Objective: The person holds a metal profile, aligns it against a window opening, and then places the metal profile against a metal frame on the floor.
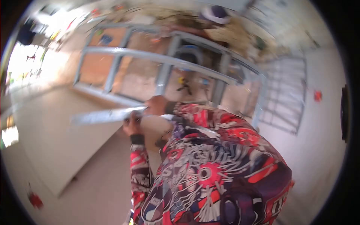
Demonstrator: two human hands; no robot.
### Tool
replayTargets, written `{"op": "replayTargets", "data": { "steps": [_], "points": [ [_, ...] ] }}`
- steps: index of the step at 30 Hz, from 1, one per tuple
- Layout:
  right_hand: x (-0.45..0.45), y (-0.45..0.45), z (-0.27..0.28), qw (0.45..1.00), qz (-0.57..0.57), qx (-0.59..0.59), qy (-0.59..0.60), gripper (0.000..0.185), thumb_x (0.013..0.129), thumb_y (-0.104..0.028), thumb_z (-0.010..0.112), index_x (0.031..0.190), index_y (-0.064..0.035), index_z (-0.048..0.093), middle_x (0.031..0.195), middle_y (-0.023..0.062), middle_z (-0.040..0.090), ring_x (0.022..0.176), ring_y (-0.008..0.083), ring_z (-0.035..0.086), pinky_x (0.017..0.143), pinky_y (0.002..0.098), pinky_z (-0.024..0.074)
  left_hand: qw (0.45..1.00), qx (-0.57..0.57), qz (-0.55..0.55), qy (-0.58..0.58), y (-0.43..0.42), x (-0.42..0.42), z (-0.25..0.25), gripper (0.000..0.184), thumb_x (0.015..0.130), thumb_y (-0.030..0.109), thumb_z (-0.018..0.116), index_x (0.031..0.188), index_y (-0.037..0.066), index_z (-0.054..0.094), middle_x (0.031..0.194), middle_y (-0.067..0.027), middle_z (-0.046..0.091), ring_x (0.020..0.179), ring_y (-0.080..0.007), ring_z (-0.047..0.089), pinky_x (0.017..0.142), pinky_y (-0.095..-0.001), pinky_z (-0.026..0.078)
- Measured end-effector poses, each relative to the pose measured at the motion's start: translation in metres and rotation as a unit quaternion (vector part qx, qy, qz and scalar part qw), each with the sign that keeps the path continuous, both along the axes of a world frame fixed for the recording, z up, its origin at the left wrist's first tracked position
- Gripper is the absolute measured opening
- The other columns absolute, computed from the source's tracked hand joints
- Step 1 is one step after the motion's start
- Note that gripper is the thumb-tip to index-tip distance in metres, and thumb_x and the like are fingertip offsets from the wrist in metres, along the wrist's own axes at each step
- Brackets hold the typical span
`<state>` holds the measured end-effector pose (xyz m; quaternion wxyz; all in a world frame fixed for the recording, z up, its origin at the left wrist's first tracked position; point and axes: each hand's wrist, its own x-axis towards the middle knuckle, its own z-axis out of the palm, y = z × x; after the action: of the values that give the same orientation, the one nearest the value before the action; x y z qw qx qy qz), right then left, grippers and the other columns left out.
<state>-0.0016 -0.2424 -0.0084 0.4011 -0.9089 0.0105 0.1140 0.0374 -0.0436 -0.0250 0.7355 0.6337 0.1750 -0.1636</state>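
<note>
A long, pale silvery strip [101, 116], perhaps a metal channel, extends leftward from my hands and is smeared by motion. My left hand [132, 124] is closed around it near its right end. Close beside it, my right hand [156, 105] has its fingers curled at that same end, apparently gripping it too; blur hides the fingertips. Just beyond my hands lies the near rail of a grey metal frame [164, 77] with several crossbars. A large pale board [56, 127] is below and to the left of the strip.
Across the frame is another person in a cap [215, 15], with an arm reaching over the far rail. A dark metal grid [285, 93] lies right of the frame. Small yellow-and-black tools [183, 85] show through an opening. A red object [318, 96] is farther right.
</note>
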Motion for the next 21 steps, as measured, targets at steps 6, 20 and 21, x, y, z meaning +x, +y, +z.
{"op": "replayTargets", "data": {
  "steps": [6, 20, 21],
  "points": [
    [0.018, 0.000, 0.003, 0.966, 0.053, 0.231, 0.101, 0.068, 0.078, -0.059, 0.070, 0.111, 0.0010, 0.066, 0.094, 0.0245, 0.069, 0.092, 0.0371, 0.068, 0.082, 0.0431, 0.0522, 0.996, -0.050, 0.038, -0.066, 0.002, 0.014, 0.036, 0.030, 0.091, 0.010, 0.066, 0.116, -0.002, 0.055, 0.101, -0.0115, 0.065, 0.079, -0.0204, 0.066, 0.064, -0.0335, 0.057],
    [0.006, 0.006, 0.029, 0.994, 0.099, 0.036, -0.030, 0.077, 0.073, -0.037, 0.079, 0.129, 0.0062, 0.050, 0.117, 0.0264, 0.063, 0.110, 0.0386, 0.062, 0.094, 0.0439, 0.0485, 0.993, -0.104, 0.048, -0.013, 0.030, 0.026, 0.063, 0.025, 0.095, 0.016, 0.060, 0.114, 0.001, 0.055, 0.103, -0.0118, 0.062, 0.092, -0.0250, 0.064, 0.078, -0.0401, 0.056],
    [0.006, 0.006, 0.027, 0.994, 0.093, 0.047, -0.044, 0.076, 0.073, -0.038, 0.080, 0.128, 0.0063, 0.051, 0.116, 0.0265, 0.063, 0.110, 0.0385, 0.062, 0.094, 0.0435, 0.0485, 0.993, -0.111, 0.051, -0.007, 0.030, 0.028, 0.062, 0.026, 0.095, 0.017, 0.060, 0.114, 0.001, 0.056, 0.103, -0.0119, 0.062, 0.093, -0.0254, 0.064, 0.079, -0.0410, 0.056]
  ]
}}
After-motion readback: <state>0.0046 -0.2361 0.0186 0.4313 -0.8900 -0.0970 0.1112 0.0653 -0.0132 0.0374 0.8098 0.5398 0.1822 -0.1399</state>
